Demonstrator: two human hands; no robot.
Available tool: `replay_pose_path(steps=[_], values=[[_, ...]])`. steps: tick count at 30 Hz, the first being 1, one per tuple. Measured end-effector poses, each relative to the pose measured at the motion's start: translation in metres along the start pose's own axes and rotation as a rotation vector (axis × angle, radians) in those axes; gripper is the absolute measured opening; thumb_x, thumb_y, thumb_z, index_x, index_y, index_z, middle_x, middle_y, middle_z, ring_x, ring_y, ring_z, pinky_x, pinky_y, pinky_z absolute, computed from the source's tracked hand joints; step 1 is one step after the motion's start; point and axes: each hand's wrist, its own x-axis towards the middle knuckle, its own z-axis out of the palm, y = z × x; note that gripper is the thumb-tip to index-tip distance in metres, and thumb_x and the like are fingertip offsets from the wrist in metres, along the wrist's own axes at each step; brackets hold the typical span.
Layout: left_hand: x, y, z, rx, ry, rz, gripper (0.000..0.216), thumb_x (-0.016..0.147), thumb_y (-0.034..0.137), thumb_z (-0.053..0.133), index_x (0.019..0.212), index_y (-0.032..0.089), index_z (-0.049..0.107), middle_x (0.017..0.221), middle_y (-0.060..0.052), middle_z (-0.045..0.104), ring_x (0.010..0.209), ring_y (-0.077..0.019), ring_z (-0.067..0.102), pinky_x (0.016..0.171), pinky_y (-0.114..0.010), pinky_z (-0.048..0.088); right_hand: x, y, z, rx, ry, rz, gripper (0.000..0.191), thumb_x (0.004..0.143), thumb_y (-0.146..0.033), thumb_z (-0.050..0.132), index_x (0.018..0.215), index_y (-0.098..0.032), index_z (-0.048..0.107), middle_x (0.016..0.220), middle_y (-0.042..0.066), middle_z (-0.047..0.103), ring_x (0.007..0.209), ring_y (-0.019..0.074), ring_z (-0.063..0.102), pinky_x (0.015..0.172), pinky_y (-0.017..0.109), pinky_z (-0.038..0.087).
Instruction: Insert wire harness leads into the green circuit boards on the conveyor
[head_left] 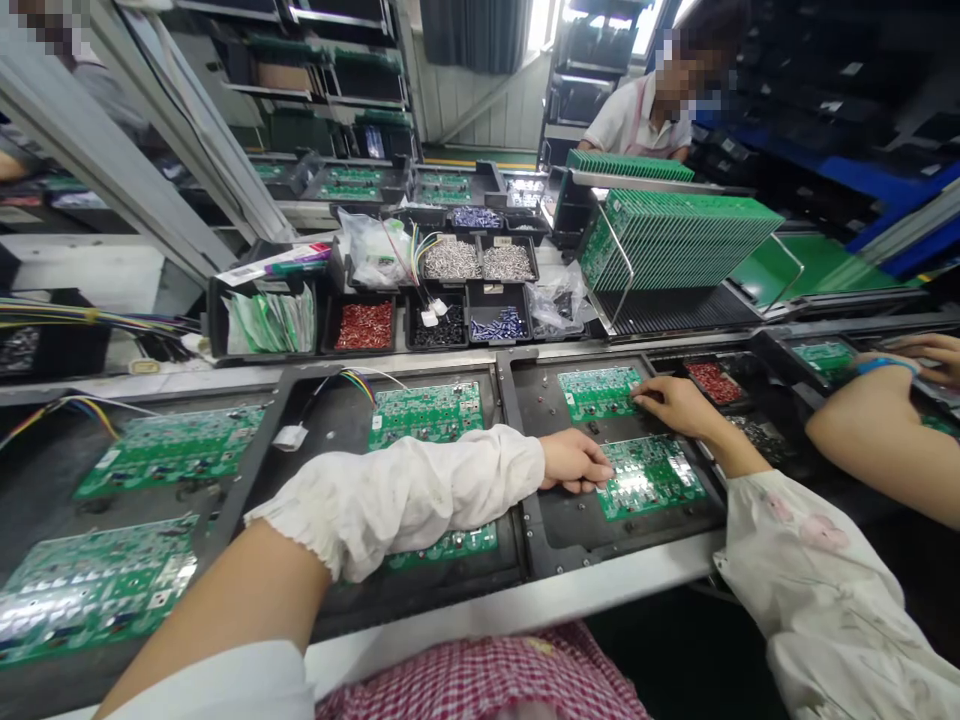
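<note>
Two green circuit boards lie in a dark tray in front of me, an upper board [596,393] and a lower board [652,478]. My left hand [576,460] is at the lower board's left edge, fingers curled and pressed together. Whatever it may hold is too small to make out. At the upper board's right edge is my right hand [675,405], thumb and forefinger pinched low over the small parts there. What sits between those fingertips is hidden. Pale sleeves cover both forearms.
Left of this tray, another tray [514,545] holds boards, partly under my left arm. Behind are bins of red parts [364,326], blue parts [498,323] and silver parts [452,259]. A rack of upright boards [682,240] stands back right. A co-worker's arm [862,425] reaches in at right.
</note>
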Motion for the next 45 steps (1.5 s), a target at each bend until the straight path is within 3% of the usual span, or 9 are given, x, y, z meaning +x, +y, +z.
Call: replay_pose_path(steps=[10,18,22,27,29,32,35,41,45], values=[[-0.002,-0.004,-0.002,0.124,-0.032,0.000,0.005,0.073,0.013,0.055,0.070,0.011,0.052,0.052,0.005,0.052,0.037,-0.0019,0.040,0.035,-0.015,0.025,-0.005,0.006,0.012,-0.010,0.081,-0.042,0.018,0.074,-0.016,0.047,0.077,-0.018,0.065,0.080,0.006,0.067,0.077,0.0188,0.060,0.073,0.030,0.046],[-0.002,-0.008,-0.004,0.356,-0.098,0.000,0.006,0.070,0.018,0.061,0.068,0.013,0.058,0.053,0.004,0.054,0.036,-0.0020,0.039,0.039,-0.016,0.032,-0.005,0.010,0.011,-0.065,0.039,-0.228,0.021,0.076,-0.013,0.043,0.076,-0.016,0.064,0.079,0.008,0.063,0.080,0.0214,0.055,0.077,0.038,0.042],[-0.004,-0.006,-0.005,0.373,-0.120,-0.033,0.006,0.071,0.018,0.060,0.067,0.014,0.059,0.053,0.005,0.054,0.037,-0.0018,0.040,0.040,-0.015,0.032,-0.007,0.010,0.016,-0.013,0.071,-0.221,0.023,0.078,-0.015,0.041,0.080,-0.018,0.064,0.081,0.008,0.061,0.082,0.0210,0.053,0.078,0.036,0.042],[-0.003,-0.005,-0.005,0.273,-0.104,-0.039,0.015,0.075,0.026,0.058,0.069,0.012,0.059,0.056,0.003,0.055,0.036,-0.0019,0.040,0.037,-0.016,0.030,-0.032,-0.021,0.000,-0.053,0.156,-0.044,0.034,0.075,-0.012,0.043,0.105,-0.018,0.057,0.097,0.012,0.058,0.092,0.0260,0.052,0.080,0.044,0.040],[-0.002,-0.005,-0.005,0.206,-0.078,-0.046,0.022,0.079,0.030,0.052,0.069,0.011,0.057,0.056,0.003,0.053,0.036,-0.0021,0.040,0.034,-0.017,0.027,-0.051,-0.046,-0.008,0.120,0.172,0.011,0.029,0.080,-0.017,0.042,0.104,-0.019,0.056,0.097,0.010,0.058,0.091,0.0228,0.054,0.080,0.039,0.042],[0.000,-0.006,-0.004,0.120,-0.051,-0.047,0.028,0.085,0.029,0.041,0.068,0.010,0.052,0.055,0.003,0.050,0.035,-0.0022,0.039,0.032,-0.016,0.023,-0.073,-0.086,-0.004,0.463,0.017,0.060,0.019,0.081,-0.029,0.048,0.096,-0.022,0.058,0.089,0.005,0.062,0.082,0.0178,0.058,0.072,0.031,0.047],[0.002,-0.007,-0.004,0.078,-0.046,-0.020,0.029,0.086,0.025,0.038,0.065,0.009,0.051,0.054,0.002,0.050,0.037,-0.0026,0.041,0.034,-0.017,0.025,-0.082,-0.109,0.011,0.612,0.046,0.126,0.019,0.079,-0.035,0.052,0.088,-0.020,0.058,0.080,0.004,0.063,0.072,0.0165,0.059,0.066,0.030,0.048],[0.001,-0.006,-0.006,0.070,-0.015,0.007,0.020,0.080,0.001,0.039,0.069,0.005,0.056,0.056,-0.001,0.055,0.042,-0.0034,0.047,0.037,-0.017,0.027,-0.090,-0.099,0.002,0.434,0.103,0.118,0.016,0.080,-0.033,0.049,0.075,-0.020,0.057,0.072,0.003,0.062,0.067,0.0161,0.057,0.064,0.029,0.045],[-0.001,-0.003,-0.004,0.051,0.033,-0.022,0.015,0.078,0.002,0.044,0.073,0.007,0.057,0.055,-0.001,0.055,0.040,-0.0028,0.044,0.035,-0.016,0.024,-0.101,-0.086,-0.002,0.337,-0.025,-0.027,0.012,0.081,-0.026,0.046,0.077,-0.020,0.056,0.074,0.004,0.060,0.070,0.0174,0.056,0.065,0.031,0.044]])
